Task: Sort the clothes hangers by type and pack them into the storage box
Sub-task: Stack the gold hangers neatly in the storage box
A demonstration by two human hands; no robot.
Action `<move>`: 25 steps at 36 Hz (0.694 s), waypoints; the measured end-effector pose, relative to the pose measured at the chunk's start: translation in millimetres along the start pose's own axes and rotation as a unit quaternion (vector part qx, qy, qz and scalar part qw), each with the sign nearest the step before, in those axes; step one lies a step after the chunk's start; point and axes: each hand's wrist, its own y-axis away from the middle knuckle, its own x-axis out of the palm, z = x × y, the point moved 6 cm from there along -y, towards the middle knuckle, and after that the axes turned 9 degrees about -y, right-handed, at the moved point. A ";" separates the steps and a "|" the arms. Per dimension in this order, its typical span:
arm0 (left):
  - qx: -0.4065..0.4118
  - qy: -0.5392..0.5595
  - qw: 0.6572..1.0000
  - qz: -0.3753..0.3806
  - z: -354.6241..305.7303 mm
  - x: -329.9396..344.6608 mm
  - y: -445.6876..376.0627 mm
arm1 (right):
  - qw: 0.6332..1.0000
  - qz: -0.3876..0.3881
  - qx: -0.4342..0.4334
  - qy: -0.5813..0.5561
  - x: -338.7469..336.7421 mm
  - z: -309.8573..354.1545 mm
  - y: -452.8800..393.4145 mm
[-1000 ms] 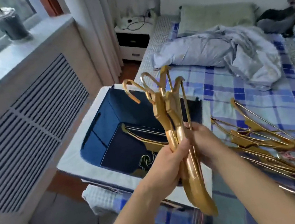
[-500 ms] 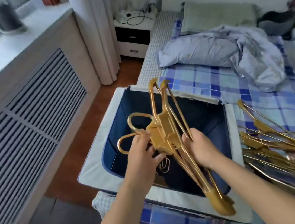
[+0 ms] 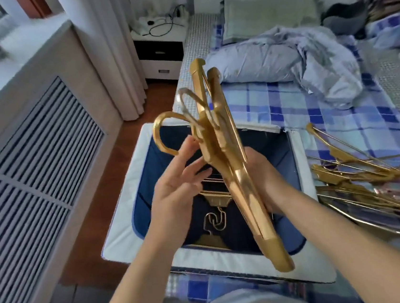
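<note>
A bundle of gold hangers (image 3: pixel 219 134) stands almost edge-on above the storage box (image 3: pixel 130 206), a white-rimmed box with a dark blue inside. My right hand (image 3: pixel 264 176) grips the bundle from behind at its middle. My left hand (image 3: pixel 178 186) has its fingers spread, the fingertips touching the bundle's hooks near the neck. Gold hangers (image 3: pixel 214 199) lie on the box floor, hooks toward me. A loose pile of gold hangers (image 3: pixel 361 173) rests on the bed to the right of the box.
The box sits at the edge of a bed with a blue checked sheet (image 3: pixel 314 111). A crumpled grey duvet (image 3: pixel 288 56) and a pillow lie farther back. A radiator cover (image 3: pixel 27 158) runs along the left, and a white nightstand (image 3: pixel 160 48) stands behind.
The bundle has been raised and tilted more upright, its hooks now up and to the left. My left hand has loosened from a grip on the hooks to spread fingers.
</note>
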 end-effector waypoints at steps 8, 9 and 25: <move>-0.219 0.169 0.959 -0.061 -30.5 -34.7 -12.6 | 0.990 -0.064 0.020 0.127 -27.4 -6.2 -8.5; -0.245 0.130 0.957 -0.082 -26.0 -33.4 -13.5 | 0.984 -0.071 -0.008 0.166 -28.3 -3.5 -5.1; -0.311 0.046 0.945 -0.091 14.1 -40.6 -9.2 | 0.958 0.020 0.000 0.286 -25.0 -27.3 -17.6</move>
